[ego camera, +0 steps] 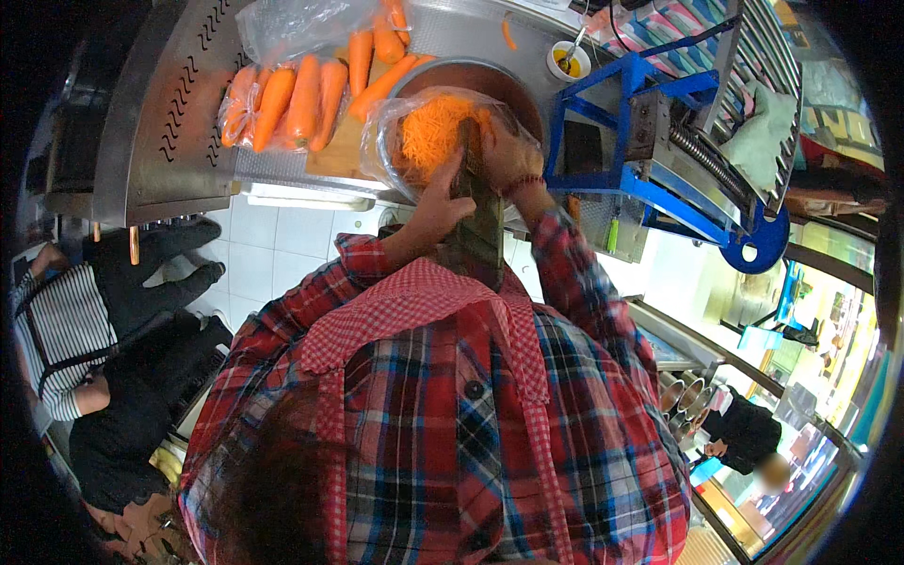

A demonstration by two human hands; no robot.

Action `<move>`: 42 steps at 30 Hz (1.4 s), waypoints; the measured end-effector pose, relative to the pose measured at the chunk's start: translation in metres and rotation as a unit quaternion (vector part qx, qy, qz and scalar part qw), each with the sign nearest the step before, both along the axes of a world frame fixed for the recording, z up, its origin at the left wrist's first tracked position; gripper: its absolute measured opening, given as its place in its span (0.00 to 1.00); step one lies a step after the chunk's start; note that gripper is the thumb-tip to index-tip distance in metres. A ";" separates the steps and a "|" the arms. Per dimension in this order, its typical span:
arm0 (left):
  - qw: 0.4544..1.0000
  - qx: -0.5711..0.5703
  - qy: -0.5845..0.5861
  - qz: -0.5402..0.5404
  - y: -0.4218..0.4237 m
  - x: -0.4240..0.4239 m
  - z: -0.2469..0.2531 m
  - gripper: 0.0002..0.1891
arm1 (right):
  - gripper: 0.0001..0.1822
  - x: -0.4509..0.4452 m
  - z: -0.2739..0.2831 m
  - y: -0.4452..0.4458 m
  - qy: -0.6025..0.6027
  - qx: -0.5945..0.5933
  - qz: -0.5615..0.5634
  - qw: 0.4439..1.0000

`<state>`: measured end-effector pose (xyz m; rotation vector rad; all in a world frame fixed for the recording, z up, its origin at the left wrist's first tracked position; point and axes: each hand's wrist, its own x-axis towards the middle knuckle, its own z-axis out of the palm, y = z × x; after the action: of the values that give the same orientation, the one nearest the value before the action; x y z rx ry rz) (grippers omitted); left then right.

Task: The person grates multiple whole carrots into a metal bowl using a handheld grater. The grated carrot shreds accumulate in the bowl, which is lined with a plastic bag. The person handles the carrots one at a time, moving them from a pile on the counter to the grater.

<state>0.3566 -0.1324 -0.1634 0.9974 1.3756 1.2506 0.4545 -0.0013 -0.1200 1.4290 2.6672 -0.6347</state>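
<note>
A long, dark hand grater board (484,229) slopes from my chest down into a steel bowl (399,92). My left hand (439,208) grips its left side, thumb lying across the top. My right hand (512,155), with a red beaded bracelet on the wrist, is curled over the board's far end. Orange shows by its fingertips, but blur and the fingers hide whether a carrot is in them. Shredded carrot (434,134) is heaped in a clear plastic bag (374,134) that lines the bowl.
Bagged whole carrots (304,99) and loose ones (360,60) lie left of the bowl, some on a wooden cutting board (339,152). A blue-framed metal device (621,127) stands right. Behind it is a small white bowl (580,53) with a spoon. Other people (70,325) are nearby.
</note>
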 end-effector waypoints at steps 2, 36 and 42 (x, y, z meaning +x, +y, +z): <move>1.000 -0.007 -0.025 0.007 0.000 -0.006 0.000 0.41 | 0.24 0.007 0.009 -0.007 -0.041 -0.037 -0.005 0.998; 0.995 -0.021 -0.096 0.027 0.003 -0.019 0.023 0.41 | 0.22 0.020 0.003 -0.030 0.109 0.062 0.060 0.990; 0.996 0.018 -0.067 0.049 -0.001 -0.016 -0.012 0.42 | 0.21 0.018 0.029 -0.046 0.051 0.077 0.068 0.993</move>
<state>0.3405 -0.1329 -0.1759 0.8638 1.3150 1.3931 0.4723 -0.0475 -0.0914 1.2639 2.9214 -0.5134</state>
